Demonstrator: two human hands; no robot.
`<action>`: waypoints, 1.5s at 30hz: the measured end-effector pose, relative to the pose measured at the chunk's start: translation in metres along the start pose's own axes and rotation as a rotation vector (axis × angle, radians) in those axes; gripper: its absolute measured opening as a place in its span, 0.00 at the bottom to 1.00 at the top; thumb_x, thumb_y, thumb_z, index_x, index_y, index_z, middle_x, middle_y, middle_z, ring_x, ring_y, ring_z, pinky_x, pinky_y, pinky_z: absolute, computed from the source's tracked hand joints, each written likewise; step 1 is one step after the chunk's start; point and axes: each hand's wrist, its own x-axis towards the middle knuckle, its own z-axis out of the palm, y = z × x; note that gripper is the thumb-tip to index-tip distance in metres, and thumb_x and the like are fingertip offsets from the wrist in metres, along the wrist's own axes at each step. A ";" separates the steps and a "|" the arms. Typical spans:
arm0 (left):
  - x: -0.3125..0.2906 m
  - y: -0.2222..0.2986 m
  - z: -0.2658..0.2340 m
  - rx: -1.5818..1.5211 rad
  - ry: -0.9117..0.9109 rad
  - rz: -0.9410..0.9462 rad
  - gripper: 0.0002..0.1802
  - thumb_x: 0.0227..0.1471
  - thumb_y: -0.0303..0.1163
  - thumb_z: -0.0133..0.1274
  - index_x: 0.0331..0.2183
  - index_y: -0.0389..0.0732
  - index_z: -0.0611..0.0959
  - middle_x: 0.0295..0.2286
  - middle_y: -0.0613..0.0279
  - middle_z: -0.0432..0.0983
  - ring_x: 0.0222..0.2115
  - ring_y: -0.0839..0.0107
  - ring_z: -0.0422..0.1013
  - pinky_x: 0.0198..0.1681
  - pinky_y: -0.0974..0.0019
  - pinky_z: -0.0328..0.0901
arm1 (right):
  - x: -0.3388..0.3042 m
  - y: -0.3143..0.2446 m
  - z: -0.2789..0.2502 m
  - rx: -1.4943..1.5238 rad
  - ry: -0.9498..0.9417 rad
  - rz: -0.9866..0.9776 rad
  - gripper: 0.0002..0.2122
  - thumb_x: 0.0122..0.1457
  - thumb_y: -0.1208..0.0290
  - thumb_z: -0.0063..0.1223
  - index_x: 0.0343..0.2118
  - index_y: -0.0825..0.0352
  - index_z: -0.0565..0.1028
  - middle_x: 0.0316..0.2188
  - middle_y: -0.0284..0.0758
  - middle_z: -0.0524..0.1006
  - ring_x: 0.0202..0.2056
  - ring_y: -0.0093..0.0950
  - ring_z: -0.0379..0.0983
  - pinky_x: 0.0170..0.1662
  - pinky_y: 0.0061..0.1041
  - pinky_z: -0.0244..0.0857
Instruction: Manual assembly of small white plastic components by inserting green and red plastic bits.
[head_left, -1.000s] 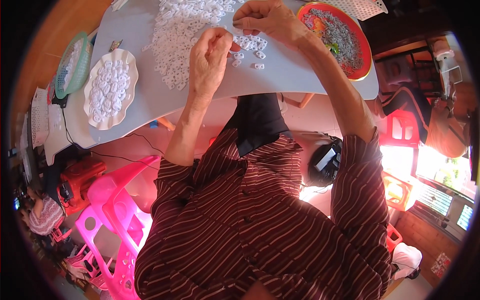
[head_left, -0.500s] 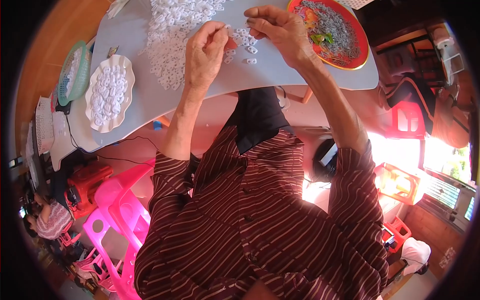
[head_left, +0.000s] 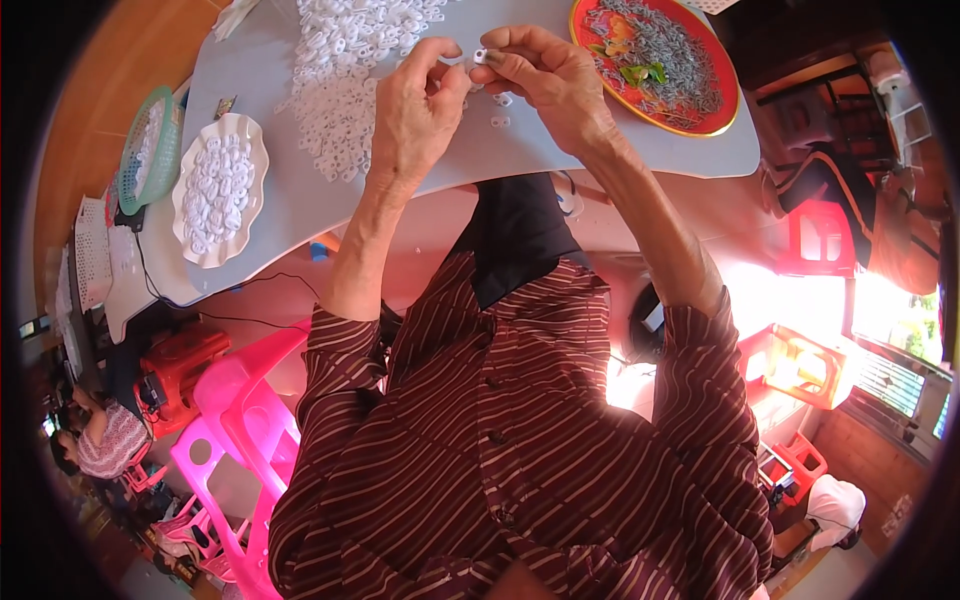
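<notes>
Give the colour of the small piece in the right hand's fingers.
White small piece; best in the head view.

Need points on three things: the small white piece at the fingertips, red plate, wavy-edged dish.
White piece [head_left: 480, 56], head view: middle of its visible face.
Red plate [head_left: 729, 98], head view: right side, inside the rim.
Wavy-edged dish [head_left: 259, 165], head view: right rim.

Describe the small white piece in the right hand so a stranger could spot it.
Find the blue-grey table at the top of the view, then the right hand, just left of the red tray. The small white piece sits at its fingertips, showing a dark spot. Unlike the loose white heap on the table, it's pinched in the hand.
</notes>
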 end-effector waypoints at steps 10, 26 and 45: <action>0.000 -0.004 0.002 -0.229 0.052 0.053 0.05 0.53 0.28 0.47 0.29 0.35 0.74 0.17 0.68 0.69 0.17 0.83 0.62 0.19 0.78 0.58 | -0.002 0.001 0.001 -0.147 0.027 -0.022 0.08 0.58 0.73 0.50 0.37 0.69 0.76 0.27 0.30 0.76 0.28 0.17 0.70 0.33 0.16 0.65; 0.003 -0.012 -0.001 -1.092 -0.311 -0.522 0.14 0.55 0.34 0.45 0.35 0.33 0.77 0.24 0.59 0.76 0.27 0.72 0.71 0.33 0.70 0.65 | -0.004 -0.006 0.006 -0.323 0.008 -0.153 0.06 0.56 0.74 0.52 0.34 0.71 0.75 0.25 0.28 0.75 0.29 0.14 0.69 0.32 0.16 0.66; 0.003 -0.002 0.008 -1.114 -0.198 -0.506 0.12 0.54 0.32 0.48 0.37 0.35 0.77 0.26 0.60 0.76 0.30 0.73 0.72 0.36 0.71 0.66 | -0.004 -0.026 0.002 -0.605 0.039 -0.183 0.07 0.56 0.71 0.53 0.33 0.69 0.76 0.21 0.29 0.76 0.25 0.13 0.68 0.28 0.15 0.64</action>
